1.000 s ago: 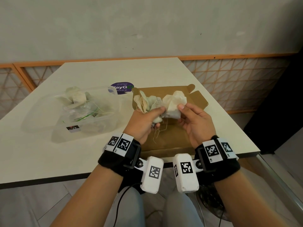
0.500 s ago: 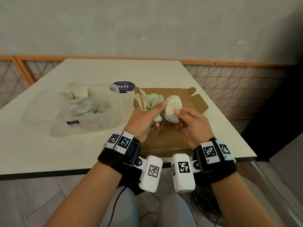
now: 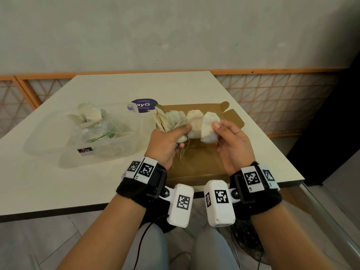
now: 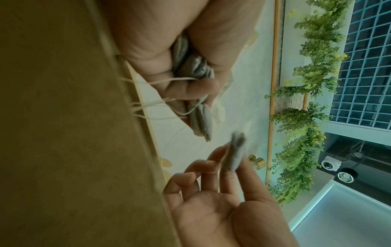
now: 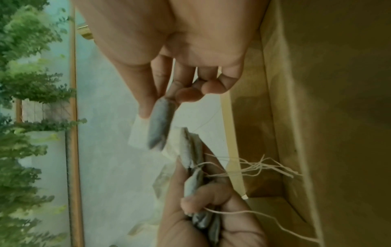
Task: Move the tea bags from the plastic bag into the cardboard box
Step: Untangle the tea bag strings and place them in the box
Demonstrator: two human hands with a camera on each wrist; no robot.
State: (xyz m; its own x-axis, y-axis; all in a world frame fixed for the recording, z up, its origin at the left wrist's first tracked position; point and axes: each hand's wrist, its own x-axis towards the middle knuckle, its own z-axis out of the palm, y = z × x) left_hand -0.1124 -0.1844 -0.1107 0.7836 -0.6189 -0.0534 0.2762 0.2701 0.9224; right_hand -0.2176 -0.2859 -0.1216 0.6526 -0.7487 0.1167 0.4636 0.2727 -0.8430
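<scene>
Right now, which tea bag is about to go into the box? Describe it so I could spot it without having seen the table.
Find the open brown cardboard box at the near right of the white table; two hands hover above it. The left hand grips a fanned bunch of tea bags with dangling strings. The one you want is the single tea bag pinched alone by the right hand, apart from the bunch.

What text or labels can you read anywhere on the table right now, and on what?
"ayG": large white letters on the purple round sticker, the rest hidden by the plastic tub.
The sticker's small lines: too small to read.
Dark label on the tub's front: a mark, not legible.
Wrist markers: patterns only, no words.
</scene>
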